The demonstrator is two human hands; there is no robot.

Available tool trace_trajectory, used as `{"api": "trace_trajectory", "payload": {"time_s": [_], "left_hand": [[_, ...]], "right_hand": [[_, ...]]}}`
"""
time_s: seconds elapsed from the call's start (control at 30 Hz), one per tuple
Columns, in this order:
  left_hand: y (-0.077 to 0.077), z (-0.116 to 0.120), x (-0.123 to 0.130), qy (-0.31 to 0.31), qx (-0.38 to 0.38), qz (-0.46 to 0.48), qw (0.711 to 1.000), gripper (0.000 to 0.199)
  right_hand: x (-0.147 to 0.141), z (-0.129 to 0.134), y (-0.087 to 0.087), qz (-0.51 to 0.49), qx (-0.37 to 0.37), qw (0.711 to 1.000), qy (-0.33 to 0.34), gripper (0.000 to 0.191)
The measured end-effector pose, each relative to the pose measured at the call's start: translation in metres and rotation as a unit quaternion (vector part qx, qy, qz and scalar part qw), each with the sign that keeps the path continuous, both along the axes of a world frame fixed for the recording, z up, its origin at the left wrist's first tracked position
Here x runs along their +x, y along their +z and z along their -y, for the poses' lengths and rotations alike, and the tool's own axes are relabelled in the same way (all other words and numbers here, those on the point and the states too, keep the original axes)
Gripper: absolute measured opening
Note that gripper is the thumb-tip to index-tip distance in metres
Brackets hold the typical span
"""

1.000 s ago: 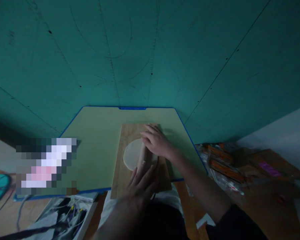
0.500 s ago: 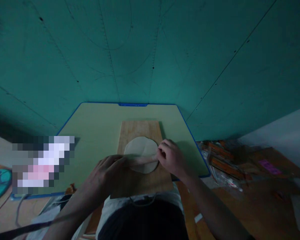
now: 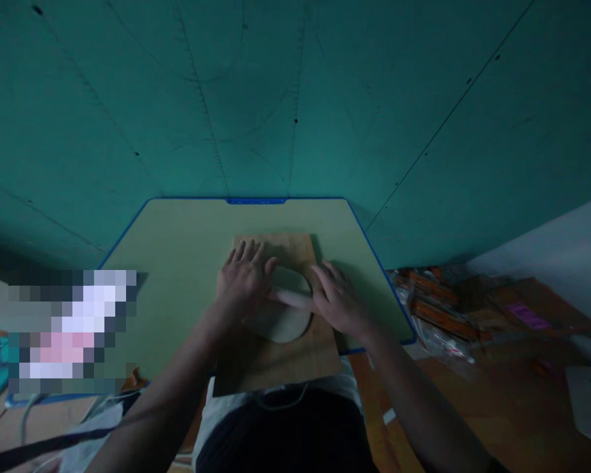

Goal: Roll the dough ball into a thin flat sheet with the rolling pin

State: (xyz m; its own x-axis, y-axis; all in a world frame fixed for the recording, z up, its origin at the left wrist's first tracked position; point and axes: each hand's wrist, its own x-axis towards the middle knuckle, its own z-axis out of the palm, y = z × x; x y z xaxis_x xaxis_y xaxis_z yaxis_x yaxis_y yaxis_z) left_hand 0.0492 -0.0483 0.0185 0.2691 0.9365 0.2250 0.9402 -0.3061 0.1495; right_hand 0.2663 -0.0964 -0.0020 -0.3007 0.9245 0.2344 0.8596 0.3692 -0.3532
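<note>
A flat round sheet of dough [image 3: 278, 327] lies on a wooden cutting board [image 3: 276, 373]. Across the dough, slightly slanted, rests a pale rolling pin [image 3: 294, 299]. My left hand [image 3: 243, 272] is over the pin's left end, palm down, its fingers stretched forward and the thumb spread to the right. At the other end, my right hand [image 3: 335, 295] presses on the pin with fingers extended, not wrapped round it. Both palms hide the pin's ends, and my left hand covers the dough's left edge.
The board lies on a pale green table [image 3: 177, 263] with a blue rim, against a green wall [image 3: 256, 98]. A blurred-out flat object [image 3: 86, 315] is at the table's left. Plastic-wrapped packages [image 3: 440, 315] lie beyond the right edge.
The pin has rolled forward on the dough, away from me, and changed its slant. My left hand has moved forward with fingers stretched out; my right fingers have uncurled.
</note>
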Motion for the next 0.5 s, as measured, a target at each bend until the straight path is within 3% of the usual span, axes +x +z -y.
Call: {"api": "trace_trajectory", "payload": {"time_s": [0.23, 0.5], "left_hand": [[-0.006, 0.049, -0.026, -0.074, 0.010, 0.015, 0.997, 0.050], [-0.015, 0.086, -0.049, -0.119, 0.039, 0.048, 0.991, 0.042]], "right_hand": [[-0.018, 0.038, 0.013, -0.002, -0.013, 0.998, -0.061, 0.049], [-0.033, 0.087, 0.022, -0.001, -0.015, 1.000, -0.027, 0.059]]}}
